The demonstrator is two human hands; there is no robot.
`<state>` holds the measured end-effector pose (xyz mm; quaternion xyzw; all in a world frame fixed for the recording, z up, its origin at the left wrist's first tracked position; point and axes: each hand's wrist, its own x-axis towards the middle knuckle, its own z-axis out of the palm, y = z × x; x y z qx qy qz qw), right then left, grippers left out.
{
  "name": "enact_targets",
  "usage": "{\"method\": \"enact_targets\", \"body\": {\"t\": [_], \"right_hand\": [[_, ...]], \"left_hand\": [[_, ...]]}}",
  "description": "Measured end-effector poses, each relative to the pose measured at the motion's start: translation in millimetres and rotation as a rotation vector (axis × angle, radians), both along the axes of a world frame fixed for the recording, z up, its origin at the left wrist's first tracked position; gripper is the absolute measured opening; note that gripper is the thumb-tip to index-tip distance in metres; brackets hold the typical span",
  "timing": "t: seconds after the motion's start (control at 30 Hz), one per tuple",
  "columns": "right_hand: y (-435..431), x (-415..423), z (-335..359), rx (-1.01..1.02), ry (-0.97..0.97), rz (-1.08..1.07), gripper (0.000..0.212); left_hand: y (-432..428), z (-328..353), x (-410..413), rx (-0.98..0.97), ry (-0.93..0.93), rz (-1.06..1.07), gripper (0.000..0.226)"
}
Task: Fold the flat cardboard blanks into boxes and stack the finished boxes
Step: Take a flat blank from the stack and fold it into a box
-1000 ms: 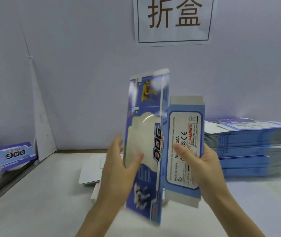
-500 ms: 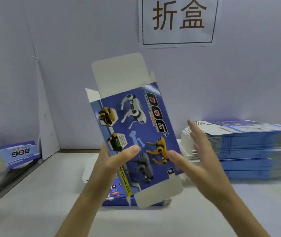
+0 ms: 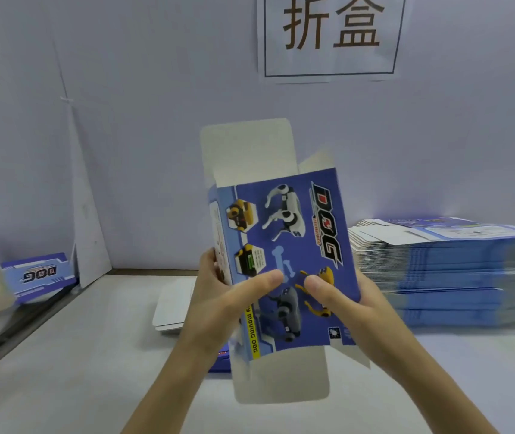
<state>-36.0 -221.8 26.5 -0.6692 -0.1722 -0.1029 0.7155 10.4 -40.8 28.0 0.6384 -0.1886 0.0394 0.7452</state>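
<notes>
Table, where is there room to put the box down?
Bare table lies front left, between the dark rail and the left forearm, and front right, before the stack of blanks. Crowded: the middle, where white sheets lie behind the held box.

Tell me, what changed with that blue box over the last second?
The box was turned round, from its windowed side to the face with printed dogs. The right hand spread its fingers midway and now grips it again; the left hand kept hold. The stack of flat blanks stayed put.
</notes>
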Motion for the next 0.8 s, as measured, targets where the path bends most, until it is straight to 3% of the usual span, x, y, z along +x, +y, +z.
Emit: {"method": "enact_targets", "body": {"t": [0.1, 0.27, 0.37, 0.5, 0.6, 0.67, 0.73, 0.8], "right_hand": [[5.5, 2.2, -3.3, 0.013, 0.010, -0.047, 0.030], [0.5, 4.3, -1.0, -0.066, 0.028, -0.205, 0.063], [-3.7, 6.3, -2.6, -0.099, 0.037, -0.303, 0.074], [-4.8, 10.4, -5.8, -0.078, -0.035, -0.386, 0.049], [-11.4, 11.6, -5.1, -0.012, 0.024, -0.349, 0.047], [-16.2, 11.2, -4.4, 0.073, 0.064, -0.316, 0.050], [-15.4, 9.7, -3.2, 0.113, 0.012, -0.349, 0.040], [-6.9, 7.4, -3.1, -0.013, -0.166, -0.480, 0.028]], "left_hand": [[2.3, 1.2, 1.2, 0.062, 0.046, 0.025, 0.080], [12.0, 0.3, -0.1, -0.050, 0.122, -0.231, 0.034], [13.8, -1.8, 1.1, -0.041, 0.154, -0.193, 0.036], [17.6, -2.9, 9.0, 0.074, 0.089, -0.011, 0.036], [20.1, -0.7, 12.7, 0.151, -0.074, 0.055, 0.030], [18.9, -0.6, 14.0, 0.167, -0.173, 0.144, 0.062], [18.3, -1.3, 13.0, 0.342, -0.340, 0.398, 0.105], [17.1, -3.5, 11.8, 0.688, -0.776, 0.650, 0.118]]}}
